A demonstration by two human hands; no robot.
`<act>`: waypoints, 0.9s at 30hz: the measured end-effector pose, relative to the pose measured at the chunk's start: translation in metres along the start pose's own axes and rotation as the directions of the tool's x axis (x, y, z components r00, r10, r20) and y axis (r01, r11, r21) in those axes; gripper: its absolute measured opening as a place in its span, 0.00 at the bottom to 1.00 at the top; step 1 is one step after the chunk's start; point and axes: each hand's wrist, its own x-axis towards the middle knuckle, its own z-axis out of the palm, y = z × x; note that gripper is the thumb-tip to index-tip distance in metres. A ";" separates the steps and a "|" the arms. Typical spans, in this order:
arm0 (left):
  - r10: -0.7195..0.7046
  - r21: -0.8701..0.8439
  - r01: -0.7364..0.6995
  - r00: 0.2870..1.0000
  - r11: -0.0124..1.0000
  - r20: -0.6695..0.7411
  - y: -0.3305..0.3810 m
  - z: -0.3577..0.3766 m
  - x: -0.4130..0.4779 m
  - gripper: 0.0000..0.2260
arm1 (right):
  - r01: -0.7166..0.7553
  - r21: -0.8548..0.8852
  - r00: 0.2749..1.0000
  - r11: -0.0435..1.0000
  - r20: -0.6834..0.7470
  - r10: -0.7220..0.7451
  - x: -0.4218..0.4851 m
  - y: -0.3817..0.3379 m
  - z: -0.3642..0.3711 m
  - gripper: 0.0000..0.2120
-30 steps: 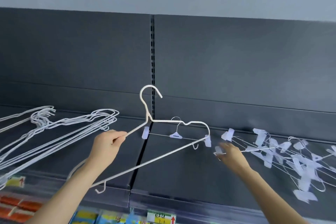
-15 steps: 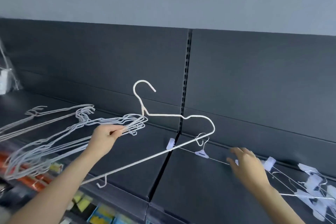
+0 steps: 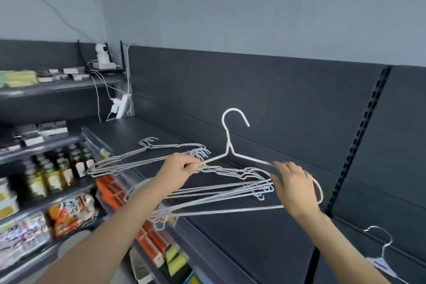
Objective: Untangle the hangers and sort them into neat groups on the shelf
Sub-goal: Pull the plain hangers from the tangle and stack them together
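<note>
Two hands work one hanger. The left hand (image 3: 182,169) pinches the left shoulder of a large white wire coat hanger (image 3: 228,143) between thumb and curled fingers. The hook is upright and the frame is in the air just above the dark grey metal shelf (image 3: 253,244). The right hand (image 3: 294,188) sits at the hanger's right shoulder with its fingers spread, pointing up and left. It is blurred there, so I cannot tell whether the fingers grip the wire or only touch it.

Below and behind the held frame, a loose pile of thin pale wire hangers (image 3: 260,185) lies flat on the shelf. Its hooks point several ways and its lower ends overhang the front edge. A small wire hanger with pale plastic clips (image 3: 378,264) lies well apart at lower right.

Judgement: the step in hand is adding the held hanger to the plain-wire pile. Notes for doing it well:
- Tilt the frame flat and turn the hook the same way as the nearest hooks in the pile.
- The bottom bar crosses in front of the pile's wires. Contact cannot be resolved, so check nothing is threaded through before lowering.
- Support both shoulders, since thin wire twists easily.
- Set it down, don't drop it; a knock could slide the overhanging pile off the edge.
- Leave the clip hanger as a separate group.
</note>
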 end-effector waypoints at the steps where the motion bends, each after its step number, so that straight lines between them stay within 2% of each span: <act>1: -0.003 0.007 0.003 1.000 1.000 -0.006 -0.015 -0.013 0.004 0.09 | -0.009 0.046 1.000 0.999 0.003 0.009 0.007 -0.015 0.011 0.14; 5: -0.032 0.012 0.032 0.999 0.999 -0.033 -0.079 -0.068 0.018 0.08 | -0.029 0.182 0.999 0.983 0.037 0.023 0.041 -0.083 0.055 0.09; 12: -0.153 -0.057 0.150 0.987 0.987 -0.048 -0.171 -0.135 0.043 0.07 | 0.015 0.205 0.999 0.979 0.036 -0.023 0.098 -0.179 0.116 0.07; 18: -0.298 -0.187 0.277 0.950 0.943 -0.093 -0.226 -0.148 0.062 0.07 | -0.003 0.225 0.992 0.974 0.123 -0.026 0.133 -0.214 0.157 0.08; 22: -0.370 -0.201 0.351 0.927 0.914 -0.061 -0.259 -0.151 0.079 0.05 | 0.022 0.212 0.979 0.977 0.192 -0.063 0.170 -0.227 0.192 0.09; 27: -0.454 -0.219 0.432 0.889 0.875 -0.062 -0.295 -0.151 0.120 0.07 | 0.036 0.192 0.941 0.981 0.324 -0.098 0.229 -0.237 0.249 0.09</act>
